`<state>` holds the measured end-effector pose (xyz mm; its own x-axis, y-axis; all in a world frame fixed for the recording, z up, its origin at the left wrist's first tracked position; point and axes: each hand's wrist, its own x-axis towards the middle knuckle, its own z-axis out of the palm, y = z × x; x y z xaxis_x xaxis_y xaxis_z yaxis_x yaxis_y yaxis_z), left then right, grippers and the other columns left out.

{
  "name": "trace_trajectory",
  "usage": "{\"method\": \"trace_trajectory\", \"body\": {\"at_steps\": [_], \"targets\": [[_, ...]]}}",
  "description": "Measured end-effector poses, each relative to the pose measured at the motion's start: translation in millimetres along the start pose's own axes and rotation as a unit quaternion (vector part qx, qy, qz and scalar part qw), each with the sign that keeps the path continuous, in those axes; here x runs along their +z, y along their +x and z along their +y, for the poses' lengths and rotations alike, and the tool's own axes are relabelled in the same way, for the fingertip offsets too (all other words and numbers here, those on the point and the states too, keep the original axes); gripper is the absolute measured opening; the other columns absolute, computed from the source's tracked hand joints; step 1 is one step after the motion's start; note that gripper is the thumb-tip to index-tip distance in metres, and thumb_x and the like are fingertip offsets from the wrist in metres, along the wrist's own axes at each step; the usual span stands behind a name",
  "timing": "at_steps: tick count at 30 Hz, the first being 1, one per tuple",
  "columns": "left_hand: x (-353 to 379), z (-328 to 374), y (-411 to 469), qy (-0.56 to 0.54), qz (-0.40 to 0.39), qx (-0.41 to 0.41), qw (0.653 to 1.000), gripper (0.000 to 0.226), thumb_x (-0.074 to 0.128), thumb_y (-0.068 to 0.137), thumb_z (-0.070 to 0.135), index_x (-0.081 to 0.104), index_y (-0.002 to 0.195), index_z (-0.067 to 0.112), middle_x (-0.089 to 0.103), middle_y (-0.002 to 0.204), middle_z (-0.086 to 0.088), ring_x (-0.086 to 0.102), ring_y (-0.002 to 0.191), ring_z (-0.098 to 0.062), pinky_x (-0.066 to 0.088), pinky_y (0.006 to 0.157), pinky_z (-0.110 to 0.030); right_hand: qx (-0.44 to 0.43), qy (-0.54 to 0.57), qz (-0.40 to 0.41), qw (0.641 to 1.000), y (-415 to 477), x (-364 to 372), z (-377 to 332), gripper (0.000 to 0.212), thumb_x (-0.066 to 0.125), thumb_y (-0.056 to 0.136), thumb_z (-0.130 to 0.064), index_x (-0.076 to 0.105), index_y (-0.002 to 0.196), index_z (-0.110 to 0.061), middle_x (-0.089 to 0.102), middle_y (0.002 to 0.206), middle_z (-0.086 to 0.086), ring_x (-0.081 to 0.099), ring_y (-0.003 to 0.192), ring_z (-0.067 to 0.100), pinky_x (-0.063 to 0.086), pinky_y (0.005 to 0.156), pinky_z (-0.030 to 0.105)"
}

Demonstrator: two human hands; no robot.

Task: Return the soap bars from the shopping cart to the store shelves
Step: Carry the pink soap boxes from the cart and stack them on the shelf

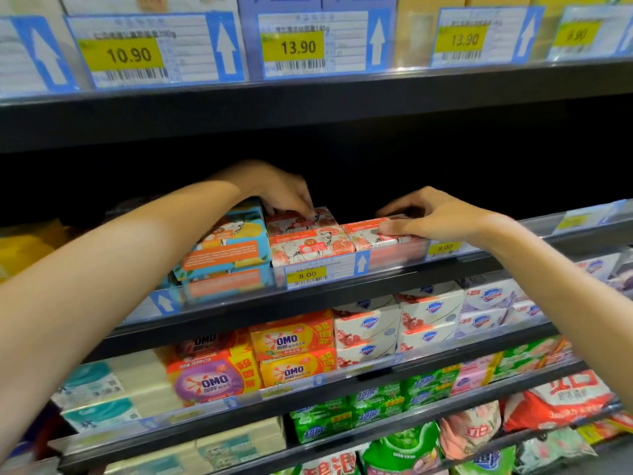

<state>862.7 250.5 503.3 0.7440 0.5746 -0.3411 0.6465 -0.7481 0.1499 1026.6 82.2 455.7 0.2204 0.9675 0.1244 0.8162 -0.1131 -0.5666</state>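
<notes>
Left hand (281,193) grips a pink-and-white paper-wrapped soap bar (306,223), right hand (438,217) pinches its twin (366,235) — jostling may tip either off the black shelf's (394,282) front edge.

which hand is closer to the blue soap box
Left. The left hand holds the middle red bar beside the blue soap box; the right hand holds the end red bar, farther right.

Bright overhead store light — wide-angle view.
Black shadow in shelf recess (445,159); price labels (298,46) blurred, edges bowed.
</notes>
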Motion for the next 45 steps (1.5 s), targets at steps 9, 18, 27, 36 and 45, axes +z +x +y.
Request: {"method": "trace_trajectory", "body": {"at_steps": [9,18,27,36,45], "targets": [[37.4,35.5,-77.2,0.016,0.258,0.025,0.966,0.056,0.047,0.089,0.056,0.039,0.140,0.033,0.039,0.147,0.006,0.036,0.135,-0.016,0.028,0.106,-0.028,-0.126,-0.106,0.298,0.940,-28.9,31.7,1.3,0.053,0.050,0.092,-0.045,0.045,0.138,-0.020,0.049,0.138,0.004,0.041,0.131,0.019,0.031,0.099,0.025],[244.0,88.7,-149.7,-0.153,0.503,-0.045,0.849,0.046,0.049,0.083,0.046,0.057,0.122,0.022,0.061,0.118,0.005,0.056,0.108,-0.012,0.042,0.093,-0.027,-0.266,0.099,0.164,0.945,-135.3,140.3,52.2,0.042,0.050,0.091,-0.032,0.053,0.128,-0.011,0.057,0.126,0.005,0.052,0.117,0.016,0.040,0.100,0.026],[476.3,140.5,-223.8,-0.400,0.324,-0.363,0.777,0.043,0.062,0.080,0.050,0.055,0.119,0.035,0.066,0.106,0.009,0.066,0.091,-0.011,0.053,0.083,-0.034,-0.142,0.010,-0.332,0.932,-244.2,274.5,133.5,0.079,0.037,0.081,-0.062,0.030,0.146,-0.018,0.038,0.148,0.008,0.035,0.137,0.022,0.027,0.109,0.030],[600.0,243.8,-350.6,-0.473,0.374,-0.581,0.546,0.029,0.065,0.088,0.018,0.058,0.116,0.019,0.064,0.100,0.006,0.062,0.085,-0.003,0.041,0.074,-0.005,-0.247,-0.002,-0.495,0.833,-328.7,332.5,98.5,0.056,0.054,0.093,-0.035,0.034,0.143,-0.018,0.048,0.139,0.007,0.049,0.122,0.024,0.033,0.101,0.026],[689.8,331.3,-452.2,-0.483,0.401,-0.733,0.262,0.021,0.060,0.090,0.014,0.058,0.111,0.016,0.065,0.097,-0.006,0.063,0.087,-0.024,0.049,0.081,-0.035,-0.362,-0.028,-0.589,0.722,-399.8,402.3,-11.6,0.059,0.055,0.092,-0.039,0.035,0.143,-0.017,0.049,0.138,0.008,0.049,0.121,0.025,0.033,0.099,0.024]]}}
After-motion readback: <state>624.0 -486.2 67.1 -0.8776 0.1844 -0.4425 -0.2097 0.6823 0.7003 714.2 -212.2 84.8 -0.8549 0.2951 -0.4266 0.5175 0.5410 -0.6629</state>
